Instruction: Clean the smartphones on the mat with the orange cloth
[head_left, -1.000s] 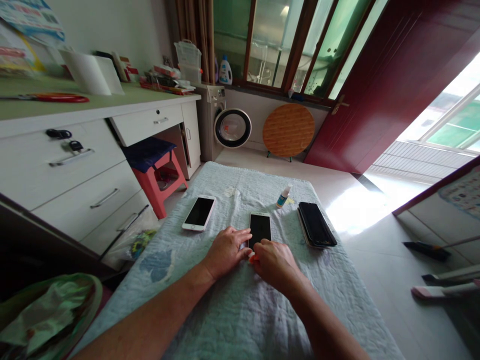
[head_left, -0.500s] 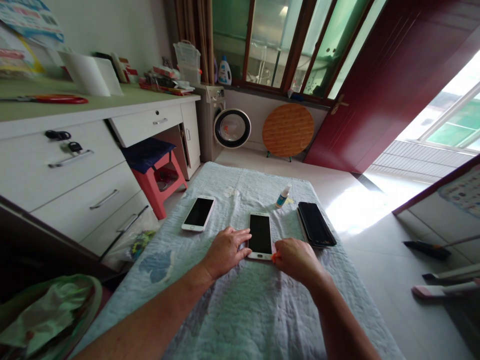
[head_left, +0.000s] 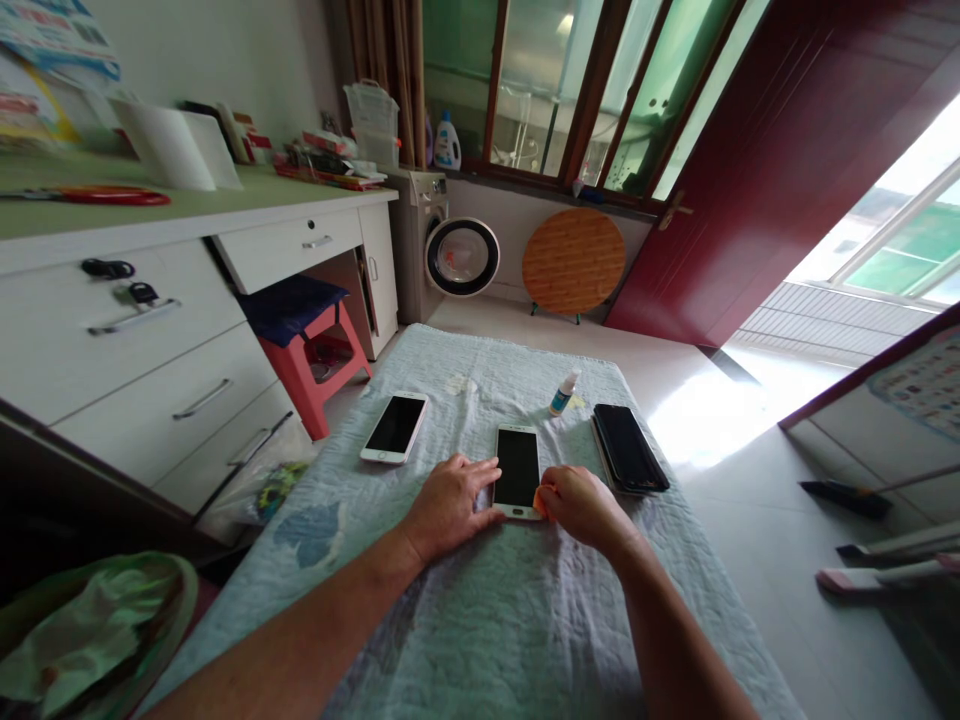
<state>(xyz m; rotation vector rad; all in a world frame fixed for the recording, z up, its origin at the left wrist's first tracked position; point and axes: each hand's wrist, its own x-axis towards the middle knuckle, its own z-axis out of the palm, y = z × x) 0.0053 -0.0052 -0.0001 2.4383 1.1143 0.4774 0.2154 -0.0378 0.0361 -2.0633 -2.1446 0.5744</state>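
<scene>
A white smartphone (head_left: 517, 468) with a dark screen lies face up on the cloth-covered table (head_left: 480, 620). My left hand (head_left: 454, 500) rests at its left edge, fingers stretched out and touching the phone's side. Pinched in my right hand (head_left: 581, 505) is a small orange cloth (head_left: 541, 500), pressed on the lower right corner of the phone. Left of my hands lies a second white phone (head_left: 395, 428). To the right, a black phone (head_left: 630, 448) sits on top of something thin and pale. Beyond the middle phone stands a small spray bottle (head_left: 565, 392).
A white desk (head_left: 142, 350) with drawers runs along the left, and a red stool (head_left: 307, 360) stands by it. At lower left is a waste basket (head_left: 184, 600). A washing machine (head_left: 420, 230) with its door open and a round wooden tabletop (head_left: 574, 262) are farther back.
My right hand has moved slightly left, bringing the orange cloth over the phone's lower right corner. More of the cloth shows now. My left hand stays at the phone's left edge.
</scene>
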